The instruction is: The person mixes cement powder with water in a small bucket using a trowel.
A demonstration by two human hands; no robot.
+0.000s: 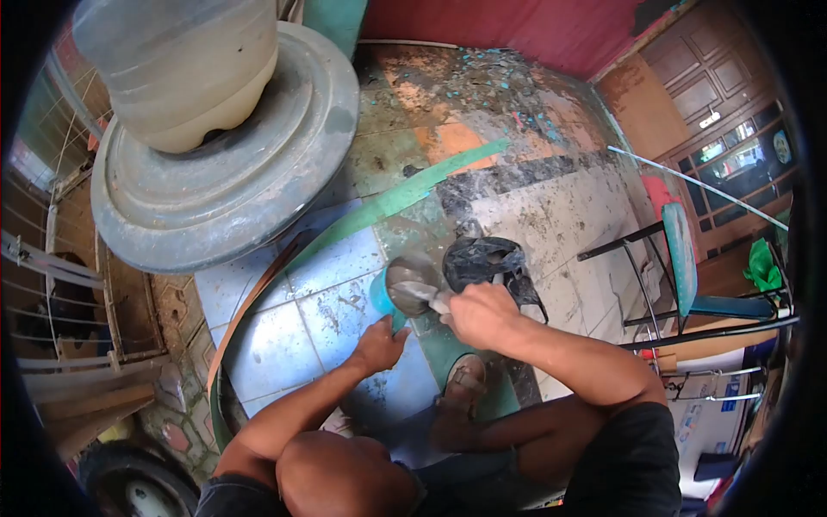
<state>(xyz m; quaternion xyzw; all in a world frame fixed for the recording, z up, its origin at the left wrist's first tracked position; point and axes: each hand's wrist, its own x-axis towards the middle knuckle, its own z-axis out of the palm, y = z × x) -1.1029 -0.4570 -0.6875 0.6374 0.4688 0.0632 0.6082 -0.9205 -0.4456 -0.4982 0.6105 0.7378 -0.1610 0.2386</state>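
Note:
My left hand is closed round the short handle of a blue dipper, whose mouth faces up toward me. Grey, wet-looking paste lines its inside. In my right hand, fingers wrapped round the handle, is a trowel with its blade in the dipper's mouth; the blade is slightly blurred. Just beyond my right hand, a black container with dark, dirty contents rests on the floor, partly hidden by that hand.
A large round grey lid bears a cloudy plastic jug at upper left. A green strip curves across the tiled floor. Rubble lies by the red wall. A metal-framed chair stands at right, a tyre at lower left.

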